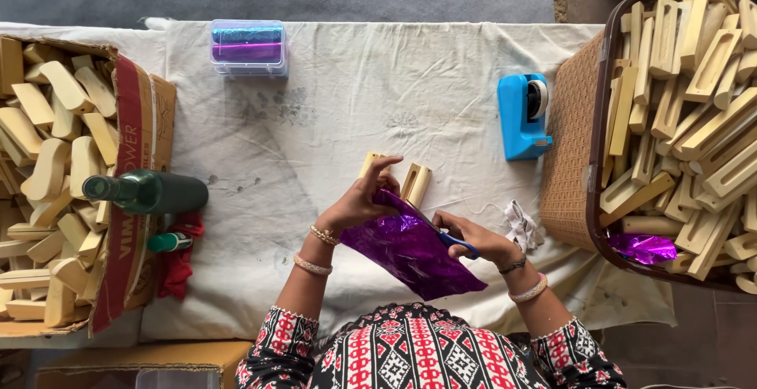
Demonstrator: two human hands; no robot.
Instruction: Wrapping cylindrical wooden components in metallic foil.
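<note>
Foil (410,251), purple and shiny, lay between our hands above the cloth-covered counter (315,121). Our left hand (359,200) had its fingers pinched together on the sheet's upper edge, just before two wooden blocks (415,184). Our right hand (473,241) had its fingers closed through blue-handled scissors (451,239) touching the foil. A blue tape dispenser (523,117) stood well apart.
</note>
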